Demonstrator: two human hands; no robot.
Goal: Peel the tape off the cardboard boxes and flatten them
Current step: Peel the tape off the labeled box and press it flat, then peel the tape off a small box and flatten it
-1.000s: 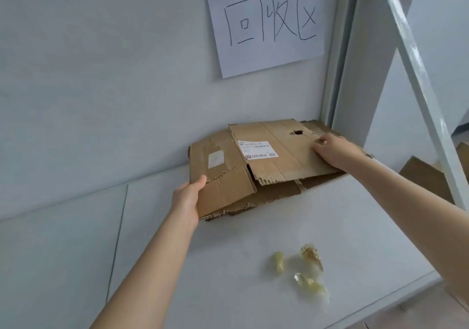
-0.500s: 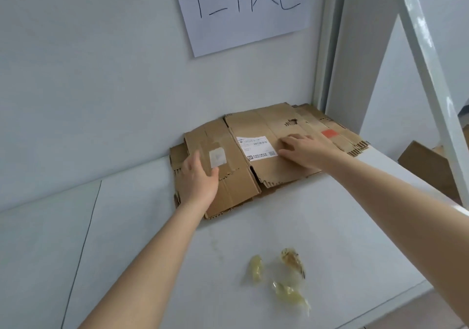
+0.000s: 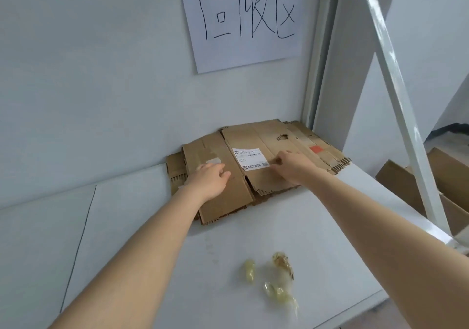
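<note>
Flattened boxes (image 3: 228, 202) lie on the table (image 3: 304, 227) against the wall (image 3: 101, 75), tape wads (image 3: 276, 290) before them.

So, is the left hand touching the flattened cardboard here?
Touching. The head view shows the left hand lying palm-down on the flattened cardboard, fingers flat against it.

Bright, soft, even light. The flattened cardboard (image 3: 264, 136) casts a thin, faint shadow on the counter (image 3: 279, 227) just in front of it. Detail is slightly soft throughout; lines far from the cardboard bow.
</note>
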